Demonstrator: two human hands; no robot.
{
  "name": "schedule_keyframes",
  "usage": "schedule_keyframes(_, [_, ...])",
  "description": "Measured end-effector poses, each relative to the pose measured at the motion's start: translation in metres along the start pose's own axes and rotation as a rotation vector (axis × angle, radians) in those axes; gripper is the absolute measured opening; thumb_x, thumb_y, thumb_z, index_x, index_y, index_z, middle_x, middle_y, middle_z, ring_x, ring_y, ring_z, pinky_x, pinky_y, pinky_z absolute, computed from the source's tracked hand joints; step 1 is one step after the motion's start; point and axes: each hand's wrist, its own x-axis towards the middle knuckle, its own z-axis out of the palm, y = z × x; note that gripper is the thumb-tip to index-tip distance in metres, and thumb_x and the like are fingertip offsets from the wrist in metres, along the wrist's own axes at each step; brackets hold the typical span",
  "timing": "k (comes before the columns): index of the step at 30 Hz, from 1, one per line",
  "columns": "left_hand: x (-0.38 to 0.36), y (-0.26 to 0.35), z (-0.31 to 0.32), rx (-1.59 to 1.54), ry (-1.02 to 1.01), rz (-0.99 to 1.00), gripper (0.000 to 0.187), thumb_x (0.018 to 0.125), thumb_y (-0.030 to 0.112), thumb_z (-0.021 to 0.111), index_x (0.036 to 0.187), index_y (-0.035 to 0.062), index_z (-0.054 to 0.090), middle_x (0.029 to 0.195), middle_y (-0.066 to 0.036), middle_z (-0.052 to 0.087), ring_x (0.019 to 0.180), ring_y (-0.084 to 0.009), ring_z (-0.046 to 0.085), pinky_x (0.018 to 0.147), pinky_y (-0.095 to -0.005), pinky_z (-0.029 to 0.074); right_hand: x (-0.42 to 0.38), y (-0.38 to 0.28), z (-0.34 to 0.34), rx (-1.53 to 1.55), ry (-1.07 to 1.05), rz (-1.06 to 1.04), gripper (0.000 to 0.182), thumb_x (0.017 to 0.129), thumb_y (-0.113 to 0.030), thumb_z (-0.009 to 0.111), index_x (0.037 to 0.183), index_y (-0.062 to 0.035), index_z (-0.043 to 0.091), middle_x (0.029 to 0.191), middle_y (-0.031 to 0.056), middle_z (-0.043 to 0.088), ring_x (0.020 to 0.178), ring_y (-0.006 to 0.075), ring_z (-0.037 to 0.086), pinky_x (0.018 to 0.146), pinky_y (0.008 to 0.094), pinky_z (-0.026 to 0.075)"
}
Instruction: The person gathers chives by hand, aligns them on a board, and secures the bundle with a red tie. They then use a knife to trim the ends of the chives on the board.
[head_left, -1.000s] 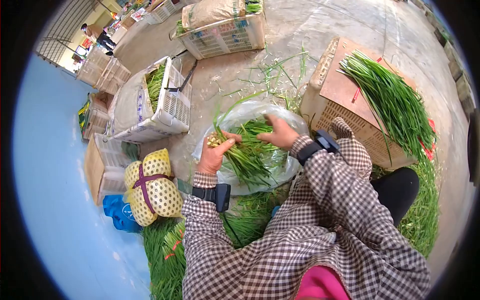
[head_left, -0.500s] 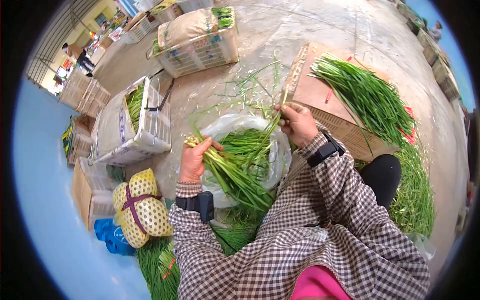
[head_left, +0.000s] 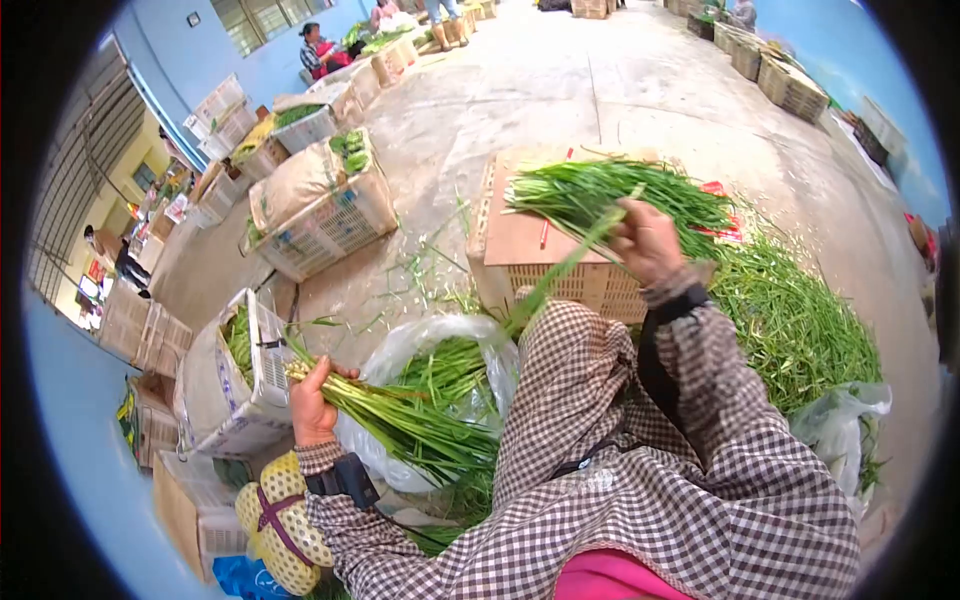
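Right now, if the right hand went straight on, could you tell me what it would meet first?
The right hand would probably meet the green stalks on the brown board, though the depth between them is unclear.

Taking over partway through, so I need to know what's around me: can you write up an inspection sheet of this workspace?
Surface: brown board on a crate, bearing a pile of long green stalks; concrete floor around it.
Work items: stalk bunch above an open plastic bag holding more greens.
Clutter: large heap of greens at right; leaf scraps on the floor; yellow dotted bundle at lower left.
Hands: left hand grips the bunch; right hand holds a long green strand.
Cables: nothing seen for certain.
Surroundings: packed crates at left, blue walls, people in the background.
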Motion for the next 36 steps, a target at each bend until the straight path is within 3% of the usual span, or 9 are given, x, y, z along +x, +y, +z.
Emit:
schedule_keyframes(5, [-0.023, 0.035, 0.037, 0.058, -0.127, 0.118, 0.007, 0.086, 0.006, 0.054, 0.091, 0.0022, 0.053, 0.069, -0.014, 0.059, 0.064, -0.0290, 0.063, 0.065, -0.0440, 0.055, -0.010, -0.122, -0.119, -0.341, 0.183, -0.469, 0.012, 0.085, -0.016, 0.060, 0.090, -0.0048, 0.060, 0.074, 0.0018, 0.061, 0.050, 0.0017, 0.046, 0.035, 0.0152, 0.028])
schedule_keyframes(8, [-0.045, 0.058, 0.077, 0.081, -0.223, 0.156, 0.009, 0.085, 0.006, 0.054, 0.092, 0.0018, 0.052, 0.070, -0.014, 0.060, 0.065, -0.0290, 0.064, 0.062, -0.0434, 0.056, -0.029, -0.186, -0.194, -1.815, 0.717, -0.811, 0.035, 0.083, -0.016, 0.062, 0.108, 0.0057, 0.056, 0.097, 0.0192, 0.064, 0.079, 0.0220, 0.064, 0.063, 0.0334, 0.053])
schedule_keyframes(11, [-0.053, 0.088, 0.131, 0.308, -0.443, 0.136, 0.012, 0.084, 0.006, 0.055, 0.094, -0.0007, 0.054, 0.073, -0.012, 0.062, 0.065, -0.0255, 0.065, 0.063, -0.0392, 0.056, -0.084, -0.172, -0.138, -1.825, 0.508, -0.739, 0.044, 0.080, -0.013, 0.062, 0.117, 0.0074, 0.050, 0.102, 0.0232, 0.062, 0.092, 0.0293, 0.062, 0.081, 0.0402, 0.050])
schedule_keyframes(16, [-0.085, 0.087, 0.276, 0.673, -1.033, 0.071, 0.020, 0.083, 0.018, 0.061, 0.089, -0.0005, 0.055, 0.074, -0.010, 0.062, 0.067, -0.0207, 0.063, 0.064, -0.0300, 0.052, -0.129, -0.065, -0.017, -0.967, -0.908, -0.493, 0.098, 0.061, -0.026, 0.083, 0.136, 0.0052, 0.028, 0.134, 0.0199, 0.041, 0.123, 0.0273, 0.042, 0.104, 0.0358, 0.034])
schedule_keyframes(18, [-0.095, 0.065, 0.329, 0.803, -1.242, 0.150, 0.023, 0.081, 0.021, 0.064, 0.084, -0.0003, 0.058, 0.073, -0.009, 0.062, 0.066, -0.0163, 0.062, 0.063, -0.0271, 0.050, -0.125, -0.026, 0.004, -0.510, -1.013, -0.404, 0.104, 0.060, -0.028, 0.084, 0.138, 0.0029, 0.024, 0.139, 0.0167, 0.034, 0.124, 0.0268, 0.040, 0.104, 0.0365, 0.033])
schedule_keyframes(24, [-0.093, -0.009, 0.409, 0.997, -1.312, 0.332, 0.047, 0.079, 0.028, 0.067, 0.112, -0.0021, 0.052, 0.104, -0.014, 0.061, 0.091, -0.0173, 0.059, 0.072, -0.0273, 0.049, -0.143, 0.001, -0.013, 0.135, -0.446, -0.246, 0.047, 0.082, -0.014, 0.061, 0.122, 0.0015, 0.043, 0.099, 0.0122, 0.060, 0.091, 0.0250, 0.062, 0.079, 0.0393, 0.053])
schedule_keyframes(30, [-0.056, -0.118, 0.315, 0.204, -1.321, -0.359, 0.105, 0.068, 0.078, 0.046, 0.137, 0.0003, 0.029, 0.131, -0.015, 0.043, 0.114, -0.0203, 0.048, 0.090, -0.0324, 0.044, -0.135, -0.015, -0.067, 0.488, 0.088, -0.349, 0.024, 0.085, -0.015, 0.064, 0.103, -0.0018, 0.056, 0.083, 0.0059, 0.062, 0.068, 0.0169, 0.063, 0.058, 0.0313, 0.055])
schedule_keyframes(33, [-0.066, -0.138, 0.274, 0.308, -1.532, -0.537, 0.085, 0.076, 0.062, 0.058, 0.132, 0.0018, 0.036, 0.123, -0.014, 0.051, 0.107, -0.0196, 0.053, 0.088, -0.0334, 0.046, -0.137, -0.019, -0.090, 0.439, 0.281, -0.316, 0.020, 0.082, -0.013, 0.067, 0.096, -0.0030, 0.058, 0.079, 0.0044, 0.062, 0.064, 0.0162, 0.062, 0.055, 0.0309, 0.054])
schedule_keyframes(36, [-0.100, -0.130, 0.268, 0.719, -1.395, -0.518, 0.052, 0.069, 0.003, 0.067, 0.116, -0.0004, 0.047, 0.101, -0.010, 0.062, 0.088, -0.0187, 0.061, 0.078, -0.0319, 0.050, -0.139, 0.007, -0.104, 0.398, 0.388, -0.147, 0.026, 0.083, -0.018, 0.067, 0.100, -0.0021, 0.055, 0.081, 0.0067, 0.062, 0.066, 0.0174, 0.062, 0.056, 0.0319, 0.054])
